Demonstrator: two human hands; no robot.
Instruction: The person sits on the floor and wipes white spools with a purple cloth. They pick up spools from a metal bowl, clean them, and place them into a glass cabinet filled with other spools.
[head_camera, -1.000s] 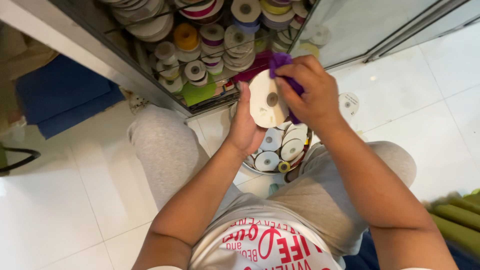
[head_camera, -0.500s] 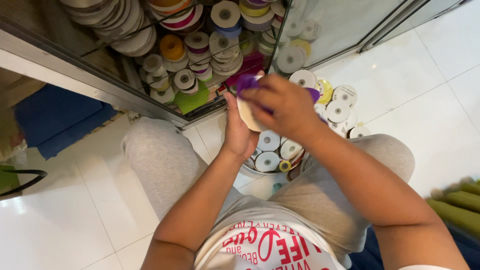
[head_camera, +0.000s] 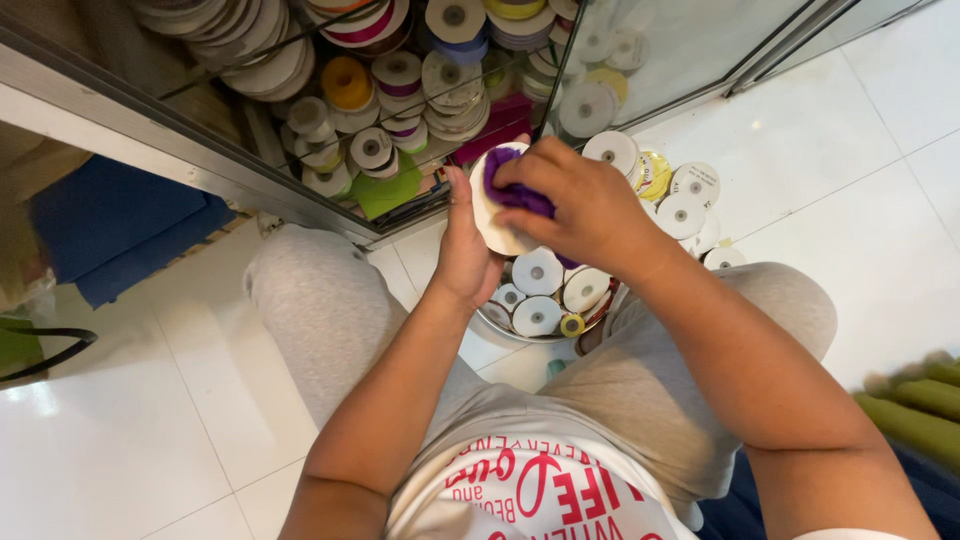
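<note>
1. Left hand (head_camera: 468, 250) closed round the edge of a flat white round ribbon spool (head_camera: 497, 215), palm behind it, holding it upright at chest height.
2. Right hand (head_camera: 580, 205) curled shut on a bunched purple cloth (head_camera: 515, 190), pressing it against the spool face. Cloth sits between fingers and spool.
3. Directly under both hands: round metal bowl (head_camera: 545, 335) on the white tiled floor (head_camera: 150, 430), between the knees, filled with small white-sided ribbon spools and one yellow roll.
4. Just right of the right hand: loose white spools with round white paper labels (head_camera: 695, 185) lying on the floor, one yellow-green.
5. Above the hands: glass-fronted cabinet (head_camera: 690, 45) with stacked spools, white, yellow, purple, red-edged.
6. Far left of the left hand: blue mat (head_camera: 120, 235).
</note>
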